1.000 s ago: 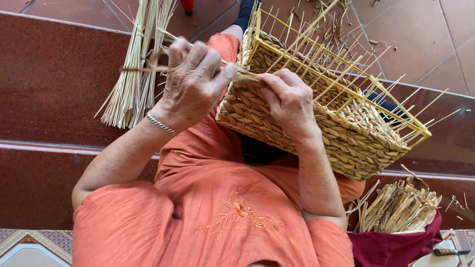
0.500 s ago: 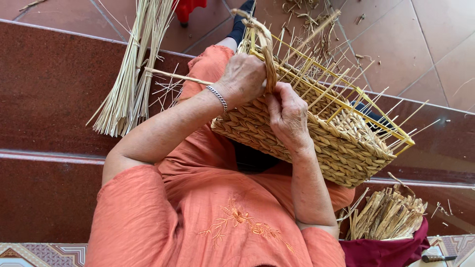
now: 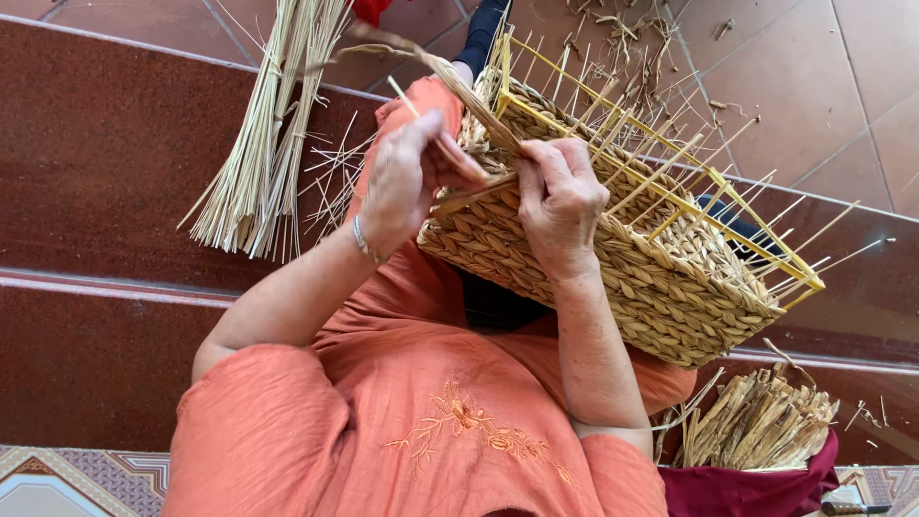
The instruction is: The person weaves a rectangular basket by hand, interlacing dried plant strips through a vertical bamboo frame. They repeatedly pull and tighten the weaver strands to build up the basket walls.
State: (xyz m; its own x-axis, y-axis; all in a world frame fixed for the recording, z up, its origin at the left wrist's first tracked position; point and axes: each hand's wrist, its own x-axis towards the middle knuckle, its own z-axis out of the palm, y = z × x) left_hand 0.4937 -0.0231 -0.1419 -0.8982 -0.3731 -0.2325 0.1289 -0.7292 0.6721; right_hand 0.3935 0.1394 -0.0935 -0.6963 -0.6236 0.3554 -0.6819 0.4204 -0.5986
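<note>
Pinched between thumb and fingers of the left hand (image 3: 407, 182) is a flat twisted fibre strand (image 3: 459, 86), which arcs up from the basket's near corner and back over the rim; the hand is closed on it and lifted clear of the wall, apparently so that the strand stays taut while it is worked.

Far left: a bundle of pale straight reeds (image 3: 263, 124) lies fanned on the dark red step (image 3: 86, 144), within arm's reach of that hand, with a few loose stalks scattered between bundle and lap.

Centre: the right hand (image 3: 560, 201) is curled over the top edge of the half-woven basket (image 3: 613, 278), fingertips pressed against the weave just beside the strand. It seems to be pinning the last woven row and steadying the work; whether it also nips the strand's end cannot be told.

Centre to right: the basket rests tilted across the lap of the orange garment (image 3: 402, 421), open side turned away from the body, so the working edge faces the hands. A yellow wire frame (image 3: 670, 191) stands above the woven wall, and thin upright stakes project past it.

Lower right: short cut fibre pieces (image 3: 756, 421) sit heaped on a dark red cloth (image 3: 747, 488), near the right elbow.
</note>
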